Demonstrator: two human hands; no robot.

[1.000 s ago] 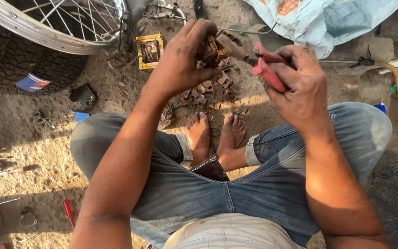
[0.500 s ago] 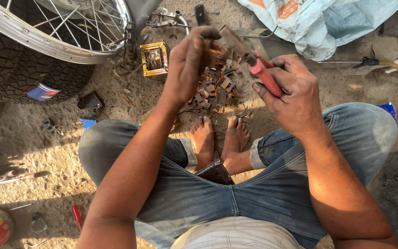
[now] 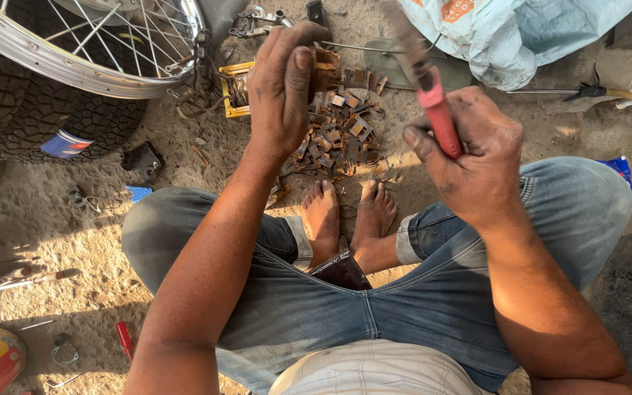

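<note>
The left hand point(image 3: 281, 91) is pinching a small, stiff, light rusty metal piece point(image 3: 325, 69); the right hand point(image 3: 469, 153) is gripping red-handled pliers point(image 3: 433, 102), probably firm at the handles.

My left hand point(image 3: 283, 91) covers most of the small rusty piece point(image 3: 325, 69) it grips. The pliers point(image 3: 426, 80) blur at their tip (jaws unreadable), and the wheel point(image 3: 74, 51) runs off frame.

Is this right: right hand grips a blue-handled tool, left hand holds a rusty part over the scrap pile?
Not quite. In the head view the right hand grips a red-handled tool, not blue. The left hand does hold a rusty part over the scrap pile.
</note>
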